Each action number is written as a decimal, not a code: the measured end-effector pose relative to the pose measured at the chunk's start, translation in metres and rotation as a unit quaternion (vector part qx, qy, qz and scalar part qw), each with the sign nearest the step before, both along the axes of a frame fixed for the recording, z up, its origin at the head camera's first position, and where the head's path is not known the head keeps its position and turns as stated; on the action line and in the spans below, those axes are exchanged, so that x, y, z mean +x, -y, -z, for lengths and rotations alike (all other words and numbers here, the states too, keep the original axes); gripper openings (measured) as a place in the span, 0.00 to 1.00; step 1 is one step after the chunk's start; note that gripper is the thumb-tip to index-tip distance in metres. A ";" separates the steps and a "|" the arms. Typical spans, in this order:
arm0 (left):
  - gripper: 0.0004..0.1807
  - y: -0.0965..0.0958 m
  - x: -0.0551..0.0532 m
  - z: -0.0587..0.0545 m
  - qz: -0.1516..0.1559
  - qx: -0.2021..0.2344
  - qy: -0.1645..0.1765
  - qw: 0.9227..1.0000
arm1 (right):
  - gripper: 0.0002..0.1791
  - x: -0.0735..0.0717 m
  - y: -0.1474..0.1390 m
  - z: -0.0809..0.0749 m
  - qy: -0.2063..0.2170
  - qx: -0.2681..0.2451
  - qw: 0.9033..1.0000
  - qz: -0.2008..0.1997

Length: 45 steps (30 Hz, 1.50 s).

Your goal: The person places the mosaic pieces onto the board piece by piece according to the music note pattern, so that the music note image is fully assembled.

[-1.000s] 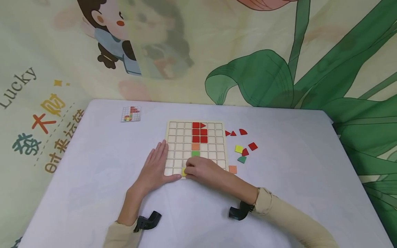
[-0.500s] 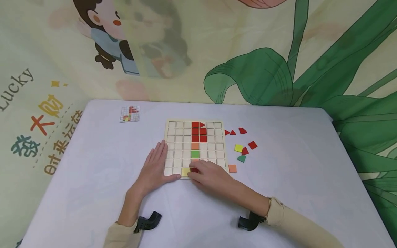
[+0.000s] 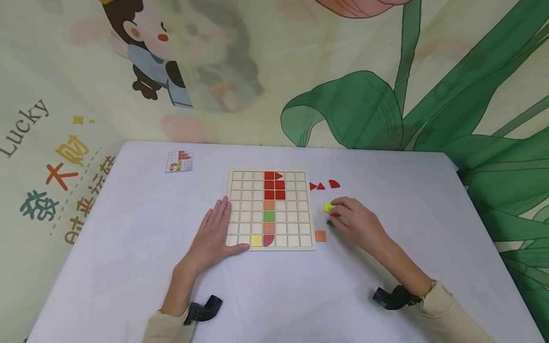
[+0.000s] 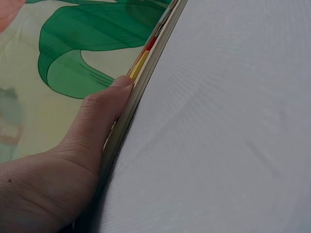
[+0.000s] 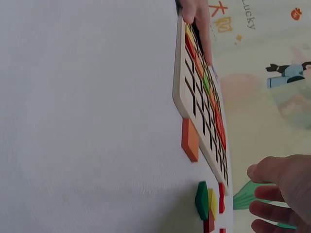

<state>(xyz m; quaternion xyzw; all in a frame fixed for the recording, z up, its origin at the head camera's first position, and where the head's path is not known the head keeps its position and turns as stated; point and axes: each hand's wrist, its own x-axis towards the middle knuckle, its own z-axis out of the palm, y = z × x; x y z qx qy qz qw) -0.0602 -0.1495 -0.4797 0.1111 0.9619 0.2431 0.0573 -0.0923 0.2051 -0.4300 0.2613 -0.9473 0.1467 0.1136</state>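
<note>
One board (image 3: 293,216) has seven rows of seven cells and bears eleven pieces: five red squares (image 3: 280,185), one red triangle (image 3: 278,176), two orange squares (image 3: 269,205), one green square (image 3: 269,216), one yellow square (image 3: 256,240) and one red quarter-round (image 3: 268,239). Off it lie two loose red triangles (image 3: 320,186), one loose red quarter-round (image 3: 334,184), one loose orange square (image 3: 320,236), one loose yellow square (image 3: 327,207), one green piece (image 3: 330,223) and at least one red piece (image 5: 209,225), perhaps more, since the right hand (image 3: 360,226) blocks the view there. Hands number two, black wrist cameras (image 3: 205,310) two, patterned cards (image 3: 178,161) one, tables (image 3: 274,295) one.
</note>
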 end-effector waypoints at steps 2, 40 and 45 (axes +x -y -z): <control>0.65 0.000 0.000 0.000 0.000 -0.001 0.000 1.000 | 0.11 -0.003 -0.004 -0.001 0.011 -0.002 1.000 0.018; 0.64 -0.001 0.001 0.001 -0.002 -0.002 -0.007 1.000 | 0.12 -0.022 -0.006 0.027 0.014 0.058 0.998 0.038; 0.65 -0.001 0.001 -0.001 -0.002 0.001 -0.004 1.000 | 0.09 -0.020 0.002 0.026 -0.031 -0.025 0.999 -0.005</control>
